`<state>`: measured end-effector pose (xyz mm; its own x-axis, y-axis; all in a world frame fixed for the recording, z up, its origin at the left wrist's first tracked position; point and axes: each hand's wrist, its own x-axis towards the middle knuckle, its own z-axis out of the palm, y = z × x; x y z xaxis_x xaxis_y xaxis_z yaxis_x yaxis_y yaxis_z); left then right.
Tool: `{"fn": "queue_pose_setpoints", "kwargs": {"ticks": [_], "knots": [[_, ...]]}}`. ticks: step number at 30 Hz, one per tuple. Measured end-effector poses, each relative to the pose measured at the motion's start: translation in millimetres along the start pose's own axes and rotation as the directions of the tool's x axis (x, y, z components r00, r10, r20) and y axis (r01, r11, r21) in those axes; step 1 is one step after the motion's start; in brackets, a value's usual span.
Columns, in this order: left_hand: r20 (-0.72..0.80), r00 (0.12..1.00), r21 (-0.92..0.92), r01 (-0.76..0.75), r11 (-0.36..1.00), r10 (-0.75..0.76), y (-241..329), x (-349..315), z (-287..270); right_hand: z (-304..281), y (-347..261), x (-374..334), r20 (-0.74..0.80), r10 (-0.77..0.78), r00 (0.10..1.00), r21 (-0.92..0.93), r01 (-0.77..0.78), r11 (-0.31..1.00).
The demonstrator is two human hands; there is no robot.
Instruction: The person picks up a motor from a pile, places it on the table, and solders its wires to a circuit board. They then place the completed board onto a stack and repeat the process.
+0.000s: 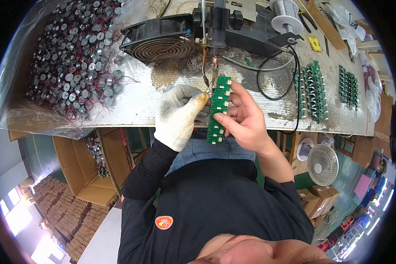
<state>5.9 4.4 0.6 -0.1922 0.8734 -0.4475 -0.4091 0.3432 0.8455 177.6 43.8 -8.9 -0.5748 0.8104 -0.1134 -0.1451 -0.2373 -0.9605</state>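
A long green circuit board strip with a row of small white connectors stands roughly lengthwise in front of me. My right hand, bare, grips its right edge, with the thumb on its face and the fingers behind. On the board's left side is my left hand in a whitish work glove, thumb and fingers pinched together; what they hold is hidden. Just above the fingertips, the soldering iron points down from its stand at the upper end of the board. A thin solder feed tube ends close to the iron's tip.
Many small round metal motors with red wires are heaped at left. A black fan stands behind my left hand. A solder wire spool, black cable, pliers and stacked green boards lie toward the right.
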Motion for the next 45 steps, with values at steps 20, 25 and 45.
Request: {"fn": "queue_pose_setpoints", "kwargs": {"ticks": [20,25,45], "knots": [[0.007,0.987,0.194,-0.16,0.968,0.162,-3.9,-1.6,-1.9,1.7,2.2,-5.6,0.003,0.041,0.999,-0.012,-0.041,0.999],[0.002,0.991,0.142,-0.135,0.981,0.136,-3.1,0.7,0.1,3.0,2.4,-5.5,-0.004,0.038,0.999,-0.021,-0.038,0.999],[-0.01,0.992,0.208,-0.122,0.971,0.126,-5.7,3.6,-1.3,3.4,7.0,-5.5,-0.014,0.048,0.999,-0.035,-0.048,0.998]]}}
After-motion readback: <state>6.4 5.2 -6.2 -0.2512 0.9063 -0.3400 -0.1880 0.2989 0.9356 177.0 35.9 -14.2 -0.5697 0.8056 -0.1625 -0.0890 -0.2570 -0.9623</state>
